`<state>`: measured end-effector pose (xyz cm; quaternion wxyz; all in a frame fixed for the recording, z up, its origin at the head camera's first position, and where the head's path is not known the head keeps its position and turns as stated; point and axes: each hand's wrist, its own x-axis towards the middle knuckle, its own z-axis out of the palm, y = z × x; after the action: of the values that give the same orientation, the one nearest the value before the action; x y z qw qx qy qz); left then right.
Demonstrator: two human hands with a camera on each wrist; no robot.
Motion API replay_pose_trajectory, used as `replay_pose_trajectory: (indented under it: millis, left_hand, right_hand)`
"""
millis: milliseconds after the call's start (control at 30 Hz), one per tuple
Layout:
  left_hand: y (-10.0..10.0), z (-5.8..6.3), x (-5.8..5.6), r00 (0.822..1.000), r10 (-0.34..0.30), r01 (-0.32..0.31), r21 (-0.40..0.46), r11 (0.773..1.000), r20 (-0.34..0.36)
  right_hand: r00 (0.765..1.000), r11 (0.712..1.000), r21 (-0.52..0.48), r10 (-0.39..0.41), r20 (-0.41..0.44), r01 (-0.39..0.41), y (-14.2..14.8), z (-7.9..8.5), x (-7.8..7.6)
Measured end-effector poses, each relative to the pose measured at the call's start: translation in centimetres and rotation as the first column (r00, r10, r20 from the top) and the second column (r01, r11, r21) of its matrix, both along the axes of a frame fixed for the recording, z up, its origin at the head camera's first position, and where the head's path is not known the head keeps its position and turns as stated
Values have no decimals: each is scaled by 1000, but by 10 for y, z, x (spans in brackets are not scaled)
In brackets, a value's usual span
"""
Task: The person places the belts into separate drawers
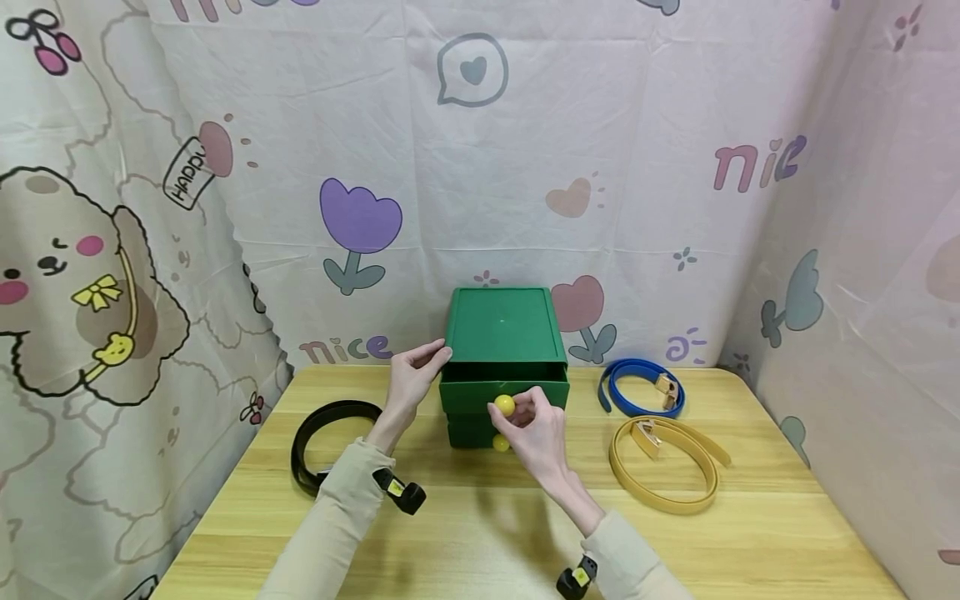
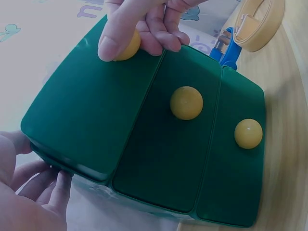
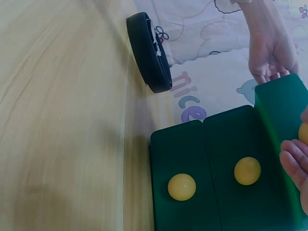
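A green drawer box (image 1: pixel 502 325) with three stacked drawers, each with a round yellow knob, stands at the back middle of the table. My right hand (image 1: pixel 536 429) pinches the yellow knob (image 1: pixel 505 406) of the top drawer (image 2: pixel 91 106) between thumb and fingers. That drawer sticks out part of the way, showing a dark gap under the box's top; its inside is hidden. With thumb and fingertips, my left hand (image 1: pixel 416 375) holds the box's upper left edge. The middle drawer (image 2: pixel 168 149) and bottom drawer (image 2: pixel 236 183) sit flush with each other.
A coiled black belt (image 1: pixel 300 442) lies left of the box, beside my left forearm. On the right are a coiled blue belt (image 1: pixel 637 410) and, nearer me, a coiled tan belt (image 1: pixel 667 504). Printed cloth (image 1: pixel 480 167) hangs behind the wooden table (image 1: pixel 450 533).
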<state>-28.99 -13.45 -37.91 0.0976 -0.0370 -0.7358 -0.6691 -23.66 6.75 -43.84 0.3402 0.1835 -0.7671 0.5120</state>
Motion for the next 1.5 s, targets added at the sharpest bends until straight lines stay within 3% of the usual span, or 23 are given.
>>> replay_pose_trajectory:
  millis: [967, 1500]
  left_hand:
    - [1, 0, 0, 1000, -1, 1, -2, 1000, -2]
    - [-1, -1, -2, 1000, -3, 3, -14, 1000, -3]
  right_hand:
    - [997, 1000, 27, 2, -72, 0, 2, -3, 10]
    - [997, 1000, 25, 15, -70, -14, 2, -3, 18]
